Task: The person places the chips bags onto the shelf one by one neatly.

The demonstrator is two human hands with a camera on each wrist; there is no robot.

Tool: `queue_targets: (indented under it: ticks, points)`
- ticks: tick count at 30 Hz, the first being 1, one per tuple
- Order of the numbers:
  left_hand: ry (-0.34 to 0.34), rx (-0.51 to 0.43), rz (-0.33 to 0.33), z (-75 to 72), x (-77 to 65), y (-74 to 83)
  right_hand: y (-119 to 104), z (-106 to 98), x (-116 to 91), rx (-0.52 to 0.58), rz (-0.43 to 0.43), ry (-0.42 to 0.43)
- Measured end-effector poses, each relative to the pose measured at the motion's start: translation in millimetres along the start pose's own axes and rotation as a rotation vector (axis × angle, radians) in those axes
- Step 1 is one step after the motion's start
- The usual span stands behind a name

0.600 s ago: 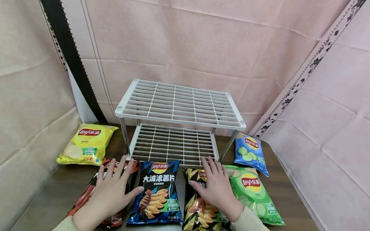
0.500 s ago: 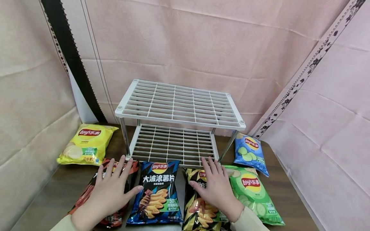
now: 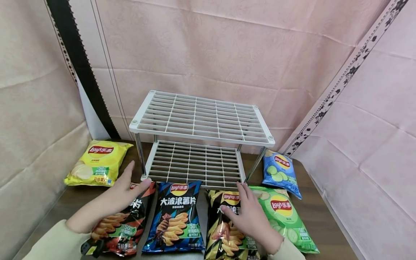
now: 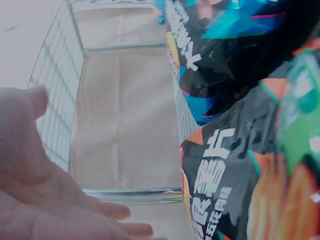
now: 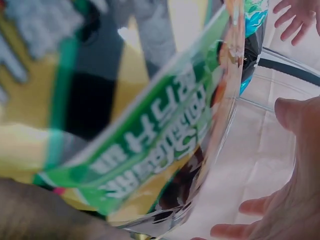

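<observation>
My left hand (image 3: 121, 193) hovers over the upper part of a black-and-red chip bag (image 3: 125, 231), thumb spread from its extended fingers. Nothing is in its grasp; in the left wrist view the palm is bare, apart from the black-and-red bag. Over the black-and-gold chip bag (image 3: 224, 234) is my right hand (image 3: 250, 216), its fingers stretched forward and its thumb spread. Whether it touches that bag is unclear, and it covers part of the print. Between the hands lies a black-and-blue chip bag (image 3: 178, 216).
A white two-tier rack (image 3: 195, 136) with metal legs stands behind the bags. A yellow chip bag (image 3: 97, 162) lies to its left, a blue one (image 3: 279, 173) to its right, with a green one (image 3: 287, 220) nearer. Pink cloth (image 3: 201, 47) surrounds the brown table.
My left hand has turned sideways and its wrist has shifted left, uncovering more of the black-and-red bag. The right hand has moved slightly right and turned a little. The bags have stayed in place.
</observation>
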State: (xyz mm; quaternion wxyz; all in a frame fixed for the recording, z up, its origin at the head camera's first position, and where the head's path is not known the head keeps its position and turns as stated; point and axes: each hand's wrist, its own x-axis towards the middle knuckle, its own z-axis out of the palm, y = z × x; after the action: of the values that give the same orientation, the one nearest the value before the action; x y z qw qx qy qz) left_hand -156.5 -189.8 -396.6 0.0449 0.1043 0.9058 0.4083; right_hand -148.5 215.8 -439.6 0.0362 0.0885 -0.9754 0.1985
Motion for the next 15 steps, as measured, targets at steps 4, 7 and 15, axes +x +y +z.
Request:
queue_targets:
  ticks: [4,7,15]
  points:
    - [0.011,-0.168,0.008,-10.5,13.0,-0.1,5.2,-2.8,-3.7,0.086,0.066,-0.066]
    - [0.068,-0.229,0.050,-15.1,25.6,-0.7,8.8,-2.9,-5.3,0.125,0.111,-0.107]
    - [0.186,-0.295,0.128,-19.6,58.0,-1.4,11.0,-2.9,-9.7,0.170,0.135,-0.142]
